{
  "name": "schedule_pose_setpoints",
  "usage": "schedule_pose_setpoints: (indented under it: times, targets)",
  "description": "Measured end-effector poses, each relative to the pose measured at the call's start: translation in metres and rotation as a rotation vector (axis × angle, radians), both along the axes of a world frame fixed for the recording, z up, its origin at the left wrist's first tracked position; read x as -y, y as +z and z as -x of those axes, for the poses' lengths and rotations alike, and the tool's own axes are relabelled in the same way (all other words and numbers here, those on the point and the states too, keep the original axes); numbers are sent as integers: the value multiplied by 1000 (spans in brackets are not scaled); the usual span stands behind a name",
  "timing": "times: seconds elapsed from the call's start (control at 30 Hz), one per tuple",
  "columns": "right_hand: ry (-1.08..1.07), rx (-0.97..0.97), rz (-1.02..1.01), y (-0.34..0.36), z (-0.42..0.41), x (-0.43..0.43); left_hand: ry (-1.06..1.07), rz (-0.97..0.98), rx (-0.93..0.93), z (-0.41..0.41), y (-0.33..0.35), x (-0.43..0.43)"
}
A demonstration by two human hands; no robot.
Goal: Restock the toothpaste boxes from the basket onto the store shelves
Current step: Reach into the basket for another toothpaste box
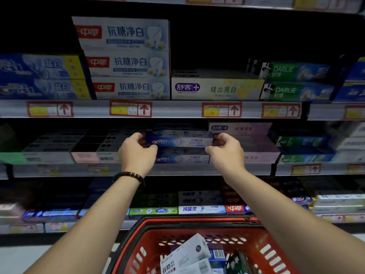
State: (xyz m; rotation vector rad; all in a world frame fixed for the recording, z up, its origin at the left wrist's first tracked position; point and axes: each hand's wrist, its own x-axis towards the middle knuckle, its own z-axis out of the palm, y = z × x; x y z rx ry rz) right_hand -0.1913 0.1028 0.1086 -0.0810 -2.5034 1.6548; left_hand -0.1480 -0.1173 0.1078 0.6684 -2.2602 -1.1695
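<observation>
On the middle shelf (189, 170), a long blue and white toothpaste box (179, 142) is lying flat on top of another box just like it (181, 158). Two hands are holding it, one at each end. The left hand (137, 151), with a dark bead bracelet (130, 176) on its wrist, is gripping the left end, fingers curled round it. The right hand (227, 150) is gripping the right end the same way. Just to the right, pale pink boxes (258, 149) are sitting in a stack. Nearer and lower down, a red plastic basket (197, 232) with holes in its sides is holding more boxes. A long white box (187, 252) is leaning tilted on top of them.
</observation>
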Motion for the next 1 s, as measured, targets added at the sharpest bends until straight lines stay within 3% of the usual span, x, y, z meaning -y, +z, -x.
schedule_pose_setpoints:
  times: [0.2, 0.43, 1.0]
  targets:
    - [-1, 78, -69, -9, 18, 4, -22, 65, 87, 13, -7, 2]
    - [-8, 160, -120, -16, 33, 5, 22, -15, 95, 26, -15, 7]
    - [12, 158, -126, -28, 41, 12, -50, -1, 154, 34, -32, 6]
